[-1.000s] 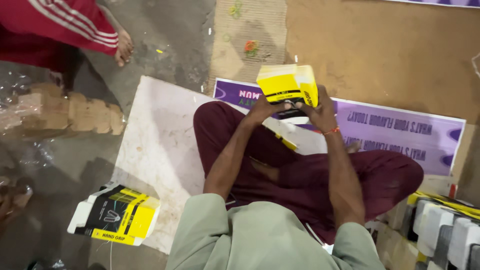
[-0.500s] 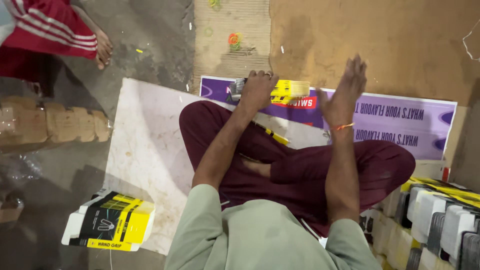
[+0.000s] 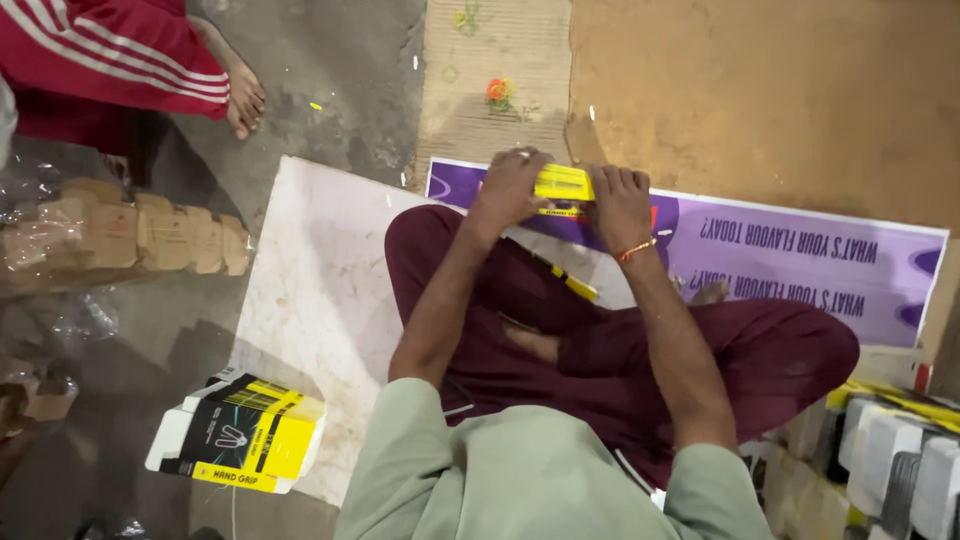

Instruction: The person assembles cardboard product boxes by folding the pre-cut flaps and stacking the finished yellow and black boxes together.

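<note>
Stack at near right: I see white and yellow cartons (image 3: 900,450) packed on edge beside the right knee; a swing of that knee could, in my judgement, topple them.
Carton at near left: a black, yellow and white carton (image 3: 238,447) lies on its side, half on the white board (image 3: 320,300), half on the grey floor; it looks free to slide off the edge.
Legs: I read the person as seated cross-legged in maroon trousers, with a small yellow strip (image 3: 572,283) lying on the left thigh; it may drop unnoticed if the leg moves.
Left hand (image 3: 510,188): closed over the left end of the yellow carton (image 3: 563,184).
Right hand (image 3: 620,200): clamped on the right end, fingers curled over the top.
Yellow carton: held between both hands above the purple printed sheet (image 3: 800,260), just beyond the knees. Uneven pressing could crease a panel, I think, or let it spring out of the grip.
Far left: another person's bare foot (image 3: 243,98) and red striped sleeve sit well apart; a step inward could crowd the board.
</note>
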